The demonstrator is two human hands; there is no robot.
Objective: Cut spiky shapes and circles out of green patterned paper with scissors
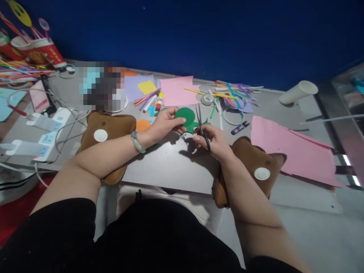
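in the centre of the frame, the grip of the left hand (166, 124) pinches a green, round, paper-like disc (185, 115). just right of it, the right hand (216, 142) grips black-handled metal scissors (200, 120), their long axis pointing toward the frame's top.

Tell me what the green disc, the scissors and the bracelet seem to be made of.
Green disc: probably smooth paper or thin card, flat with a crisp edge. Scissors: likely metal blades, slim and dull grey; handle perhaps plastic, uniformly black. Bracelet: perhaps polished stone or glass, judging by its pale, glossy ring.
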